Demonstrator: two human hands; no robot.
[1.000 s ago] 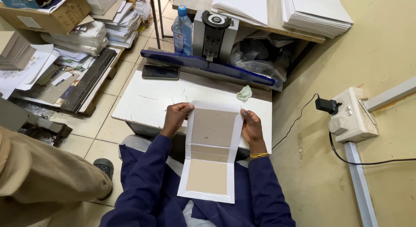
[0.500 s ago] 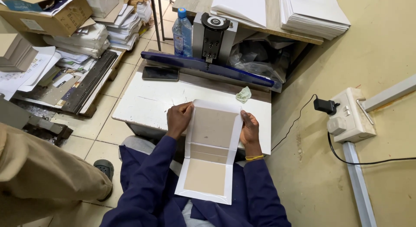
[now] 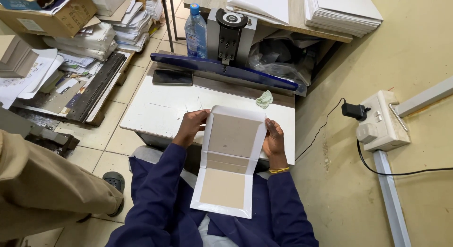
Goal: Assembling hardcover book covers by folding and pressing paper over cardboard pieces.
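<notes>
The cover board [image 3: 230, 162] hides both palms; the khaki leg [image 3: 47, 195] is cut off left.

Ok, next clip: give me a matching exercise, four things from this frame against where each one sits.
Things:
1. white-edged grey board cover
2. dark flat phone
3. clear plastic bottle with blue cap
4. crumpled pale green cloth

Places:
A. on the white table, near the blue bar's right end
B. held between left hand and right hand
C. standing left of the grey machine head
D. lying flat at the table's far left

Pairs: 1-B, 2-D, 3-C, 4-A
</notes>
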